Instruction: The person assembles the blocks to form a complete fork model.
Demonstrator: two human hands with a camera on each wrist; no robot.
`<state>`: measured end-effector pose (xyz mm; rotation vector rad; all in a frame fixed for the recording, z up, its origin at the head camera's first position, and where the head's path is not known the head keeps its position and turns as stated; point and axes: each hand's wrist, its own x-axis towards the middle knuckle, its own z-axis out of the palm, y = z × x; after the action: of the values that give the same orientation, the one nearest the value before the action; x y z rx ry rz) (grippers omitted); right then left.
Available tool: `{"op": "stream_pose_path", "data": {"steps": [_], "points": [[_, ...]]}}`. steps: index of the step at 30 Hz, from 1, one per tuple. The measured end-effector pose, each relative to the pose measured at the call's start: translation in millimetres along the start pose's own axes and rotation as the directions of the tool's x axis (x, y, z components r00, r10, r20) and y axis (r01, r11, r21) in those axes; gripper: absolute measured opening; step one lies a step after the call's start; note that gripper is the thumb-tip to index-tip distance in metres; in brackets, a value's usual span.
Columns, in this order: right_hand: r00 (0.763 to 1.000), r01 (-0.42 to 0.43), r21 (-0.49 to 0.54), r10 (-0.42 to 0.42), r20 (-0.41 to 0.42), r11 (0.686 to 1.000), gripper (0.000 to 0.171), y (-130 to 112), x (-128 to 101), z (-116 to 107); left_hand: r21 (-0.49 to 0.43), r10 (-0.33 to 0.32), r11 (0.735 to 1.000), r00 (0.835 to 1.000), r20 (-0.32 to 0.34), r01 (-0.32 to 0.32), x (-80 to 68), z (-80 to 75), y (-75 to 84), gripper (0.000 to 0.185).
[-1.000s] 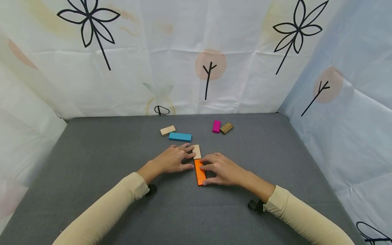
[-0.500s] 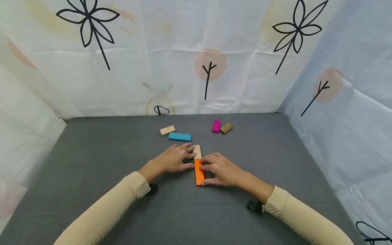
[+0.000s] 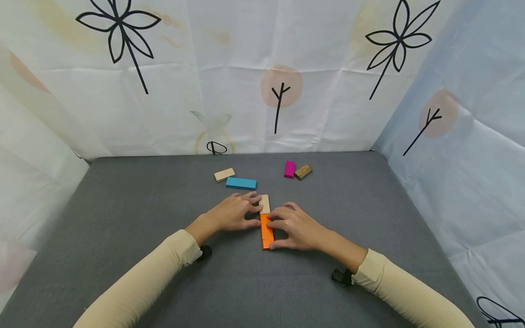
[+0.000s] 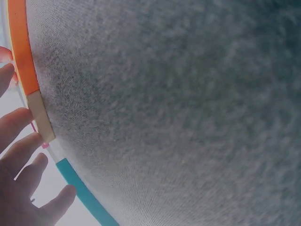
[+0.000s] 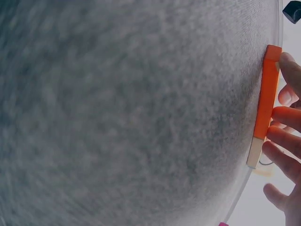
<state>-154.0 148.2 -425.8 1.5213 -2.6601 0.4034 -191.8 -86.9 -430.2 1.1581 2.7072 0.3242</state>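
In the head view an orange block (image 3: 267,232) lies lengthwise on the table, its far end against a short plain wood block (image 3: 265,204), the two in one line. My left hand (image 3: 234,212) is on their left side: its fingertips touch the plain block and its thumb is by the orange one. From the right, my right hand (image 3: 298,228) touches the orange block with fingertips and thumb along that side. In the right wrist view the thumb is near the end of the orange block (image 5: 267,94). The left wrist view has a teal-blue block (image 4: 84,195) beyond the left fingers.
Behind the hands lie a blue block (image 3: 241,183) and another plain wood block (image 3: 224,175) close together. A magenta block (image 3: 290,169) and a brown block (image 3: 303,171) lie farther right. White printed cloth (image 3: 242,91) stands behind the grey table (image 3: 143,196).
The near end of the orange block has swung slightly left, bringing it straighter with the plain block. The right hand has shifted a little left with it; the left hand barely moves.
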Motion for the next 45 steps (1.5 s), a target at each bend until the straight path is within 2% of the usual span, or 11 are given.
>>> {"op": "stream_pose_path", "data": {"steps": [19,26,38,45], "points": [[0.999,0.033,-0.020,-0.033,-0.010,0.999,0.056,3.7,-2.5,4.2,-0.021,0.036,0.999,0.999,0.001,-0.036,-1.7,2.9,-0.1,0.059],[0.999,0.041,-0.003,-0.041,0.034,0.999,0.065,3.3,-4.7,4.4,-0.032,0.032,0.999,0.999,0.008,-0.032,-2.4,1.6,-0.7,0.056],[0.999,0.048,-0.023,-0.047,0.026,0.999,0.061,1.7,-4.3,3.2,-0.047,0.033,0.998,0.999,0.002,-0.033,-3.2,-0.4,-1.4,0.054],[0.999,0.048,0.028,-0.048,0.017,0.998,0.059,4.9,-4.5,3.8,-0.051,0.031,0.998,0.999,0.016,-0.030,-4.5,-1.4,-1.9,0.054]]}}
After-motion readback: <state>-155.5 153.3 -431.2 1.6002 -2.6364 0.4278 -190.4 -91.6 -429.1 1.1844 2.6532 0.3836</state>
